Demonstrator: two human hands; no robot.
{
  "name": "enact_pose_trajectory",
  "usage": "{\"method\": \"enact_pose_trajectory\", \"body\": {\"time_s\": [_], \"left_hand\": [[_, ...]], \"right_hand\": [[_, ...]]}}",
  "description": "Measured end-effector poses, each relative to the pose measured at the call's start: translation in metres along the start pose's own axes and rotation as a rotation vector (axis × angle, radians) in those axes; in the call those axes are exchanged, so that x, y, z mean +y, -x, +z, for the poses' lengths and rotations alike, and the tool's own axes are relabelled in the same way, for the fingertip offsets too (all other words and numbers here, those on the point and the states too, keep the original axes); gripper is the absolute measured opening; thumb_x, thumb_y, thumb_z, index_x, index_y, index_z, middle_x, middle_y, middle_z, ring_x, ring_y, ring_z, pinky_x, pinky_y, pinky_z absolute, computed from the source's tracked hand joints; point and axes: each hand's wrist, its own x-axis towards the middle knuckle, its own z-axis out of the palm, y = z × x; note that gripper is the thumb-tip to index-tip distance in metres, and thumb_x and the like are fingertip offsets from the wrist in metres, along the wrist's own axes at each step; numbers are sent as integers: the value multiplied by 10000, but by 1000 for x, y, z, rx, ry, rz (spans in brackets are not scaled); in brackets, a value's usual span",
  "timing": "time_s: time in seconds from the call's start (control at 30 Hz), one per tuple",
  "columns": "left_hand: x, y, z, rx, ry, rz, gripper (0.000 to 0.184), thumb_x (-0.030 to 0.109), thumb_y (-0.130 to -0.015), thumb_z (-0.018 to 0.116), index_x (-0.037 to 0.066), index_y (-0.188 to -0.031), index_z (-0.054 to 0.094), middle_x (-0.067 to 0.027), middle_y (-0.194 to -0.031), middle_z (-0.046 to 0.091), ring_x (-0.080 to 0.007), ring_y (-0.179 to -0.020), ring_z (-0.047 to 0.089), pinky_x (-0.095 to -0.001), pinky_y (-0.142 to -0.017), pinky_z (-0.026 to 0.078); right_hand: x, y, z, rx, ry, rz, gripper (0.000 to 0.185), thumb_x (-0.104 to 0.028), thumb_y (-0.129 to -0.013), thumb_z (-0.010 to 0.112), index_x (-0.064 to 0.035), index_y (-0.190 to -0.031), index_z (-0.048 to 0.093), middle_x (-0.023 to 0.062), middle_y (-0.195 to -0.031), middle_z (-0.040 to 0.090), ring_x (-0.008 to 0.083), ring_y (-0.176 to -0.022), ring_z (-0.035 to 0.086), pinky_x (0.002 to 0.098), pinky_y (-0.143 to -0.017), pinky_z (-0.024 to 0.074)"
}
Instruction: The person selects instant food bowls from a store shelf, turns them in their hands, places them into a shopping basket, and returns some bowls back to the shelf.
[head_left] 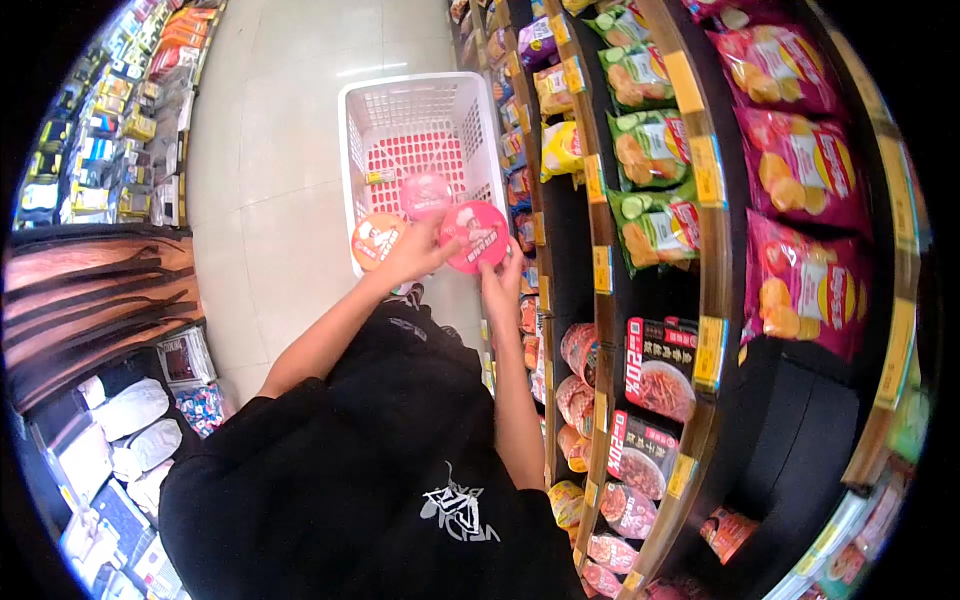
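Note:
A round tub with a red lid (476, 237) is held over the near end of a white plastic basket (350, 140). My right hand (500, 278) grips the tub from its near right side, thumb on the lid. The fingers of my left hand (425, 255) close on its left edge. An orange-lidded tub (378, 240) is just left of my left hand, at the basket's near end. Beyond it lies a pink round package (425, 194). The tubs' undersides are hidden.
On my right, shelves hold green chip bags (655, 225), magenta chip bags (800, 180) and boxed meals (660, 370). Tubs (577, 402) sit on the lower shelf. Racks of small packets (125, 120) line the left, beyond tiled floor (270, 150).

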Motion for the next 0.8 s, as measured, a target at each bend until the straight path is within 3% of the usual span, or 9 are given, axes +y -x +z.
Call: {"method": "enact_pose_trajectory", "body": {"time_s": [0.07,0.17,0.2,0.43,0.57,0.6,0.7,0.73,0.8], "left_hand": [[-20,-21,-19,52,-73,-2,492,231,-916,595,-47,-1303,474,-310,-1112,614,-398,-1014,640,-441,-844,509],[-71,-58,-41,2,-189,10,508,220,-965,571,-50,-1366,414,-277,-1123,630,-357,-1066,633,-419,-910,486],[-62,-62,-49,22,-228,37,468,198,-977,527,-38,-1364,410,-280,-1119,625,-378,-1039,632,-433,-885,487],[-143,-95,-71,-97,-284,-65,526,307,-983,529,-28,-1366,395,-303,-1117,616,-393,-1041,624,-448,-896,483],[-153,-92,-66,-107,-71,-101,648,413,-993,517,-24,-1430,322,-258,-1253,576,-321,-1137,590,-409,-955,462],[-150,-91,-63,-66,-99,-121,680,432,-991,517,-20,-1450,301,-246,-1332,521,-303,-1176,560,-414,-974,452],[-144,-91,-62,-76,1,-152,615,427,-976,525,-41,-1357,404,-290,-1280,540,-367,-1198,553,-427,-1005,431],[-145,-92,-61,-46,-32,-151,597,403,-979,531,-38,-1361,403,-279,-1269,546,-360,-1178,564,-423,-993,439],[-141,-93,-63,-100,-26,-175,632,406,-992,514,-34,-1413,345,-275,-1325,511,-333,-1222,534,-411,-1006,437]], "right_hand": [[4,-30,19,-48,6,-90,657,30,-867,573,7,-1462,294,177,-1367,490,226,-1245,503,329,-991,453],[18,-69,40,-71,99,-107,639,36,-860,581,-4,-1450,339,151,-1361,502,229,-1224,526,333,-969,471],[-2,-68,53,-84,-34,-70,623,25,-859,595,-17,-1439,372,143,-1333,537,229,-1180,566,330,-962,478],[80,-113,68,-206,229,37,668,0,-883,572,-24,-1485,284,141,-1312,550,218,-1176,576,320,-953,481],[79,-114,77,-107,179,116,631,-9,-887,583,-40,-1460,320,144,-1252,592,216,-1089,619,323,-866,513],[80,-113,75,-87,380,-8,653,-22,-894,580,-50,-1480,293,150,-1211,617,218,-1019,642,326,-829,522],[79,-109,79,-31,427,24,671,-37,-905,571,-50,-1499,259,156,-1176,636,222,-974,654,332,-808,527],[73,-109,79,-60,354,169,710,-35,-874,570,-38,-1505,245,235,-1332,535,319,-1206,560,383,-1005,438],[67,-107,82,-44,362,195,718,-44,-875,573,-40,-1509,236,249,-1348,521,338,-1218,550,395,-1017,426]]}}
